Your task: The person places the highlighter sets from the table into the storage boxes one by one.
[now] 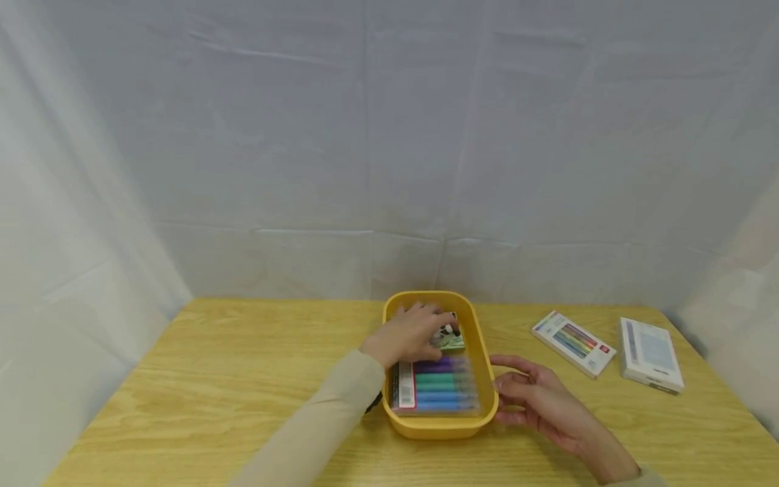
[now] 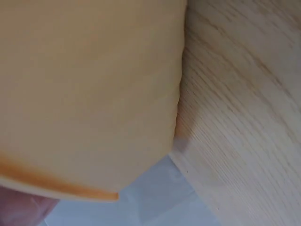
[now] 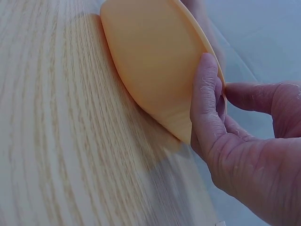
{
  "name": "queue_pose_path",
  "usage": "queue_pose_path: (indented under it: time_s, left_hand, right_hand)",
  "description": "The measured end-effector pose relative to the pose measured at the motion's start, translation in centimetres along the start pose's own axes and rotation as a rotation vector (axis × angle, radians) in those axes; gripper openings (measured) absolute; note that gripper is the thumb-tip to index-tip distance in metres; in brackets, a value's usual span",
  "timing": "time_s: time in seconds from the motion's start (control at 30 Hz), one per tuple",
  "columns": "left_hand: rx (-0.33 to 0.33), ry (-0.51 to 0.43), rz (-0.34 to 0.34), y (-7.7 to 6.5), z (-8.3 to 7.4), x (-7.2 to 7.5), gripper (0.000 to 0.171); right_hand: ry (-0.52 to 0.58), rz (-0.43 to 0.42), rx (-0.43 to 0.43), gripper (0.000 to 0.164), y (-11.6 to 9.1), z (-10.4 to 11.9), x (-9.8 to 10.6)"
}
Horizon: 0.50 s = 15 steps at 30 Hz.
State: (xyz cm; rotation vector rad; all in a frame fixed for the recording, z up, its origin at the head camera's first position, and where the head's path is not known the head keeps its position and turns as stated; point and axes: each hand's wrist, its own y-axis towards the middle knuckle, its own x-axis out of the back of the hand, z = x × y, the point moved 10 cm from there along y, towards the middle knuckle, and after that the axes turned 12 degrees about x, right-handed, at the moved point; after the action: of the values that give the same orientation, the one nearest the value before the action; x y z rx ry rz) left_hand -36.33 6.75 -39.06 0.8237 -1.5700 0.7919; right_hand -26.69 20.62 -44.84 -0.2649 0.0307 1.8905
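A yellow plastic bin (image 1: 447,423) stands on the table. Inside its near half lies a clear pack of markers (image 1: 439,387) in purple, green and blue, with a white label at the left. Behind it is a small item with a panda picture (image 1: 452,338), partly covered by my left hand (image 1: 409,333). That hand reaches in over the bin's left side, fingers spread loosely across the panda item. My right hand (image 1: 541,402) holds the bin's right rim; in the right wrist view its thumb and fingers pinch the rim (image 3: 200,28). In the left wrist view the bin's outer wall (image 2: 94,94) blocks the contents.
To the right of the bin lies a flat white pack of colored pencils or pens (image 1: 574,343). Beside it, farther right, is a thicker white box (image 1: 651,355). The wooden table (image 1: 243,379) ends at a white sheet (image 1: 304,169) hanging behind.
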Motion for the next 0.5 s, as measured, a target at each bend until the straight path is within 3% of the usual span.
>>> queue_pose_path:
  time_s: [0.1, 0.2, 0.33, 0.5]
  left_hand:
    - [0.003, 0.005, 0.019, -0.2, 0.3, -0.2, 0.046]
    - [-0.002, -0.039, -0.004, -0.5, 0.5, 0.3, 0.041]
    - [-0.008, -0.133, -0.129, -1.4, 0.8, 2.0, 0.034]
    - [0.059, -0.267, -0.268, -3.6, 1.6, 4.0, 0.031]
  right_hand:
    - [0.007, 0.003, 0.002, 0.069, 0.1, 0.0, -0.1]
    - [0.012, 0.004, 0.008, 0.068, 0.0, 0.1, -0.1]
    - [0.014, 0.001, 0.012, 0.066, 0.0, 0.2, -0.2]
    - [0.003, -0.004, 0.003, 0.068, 0.0, 0.1, 0.0]
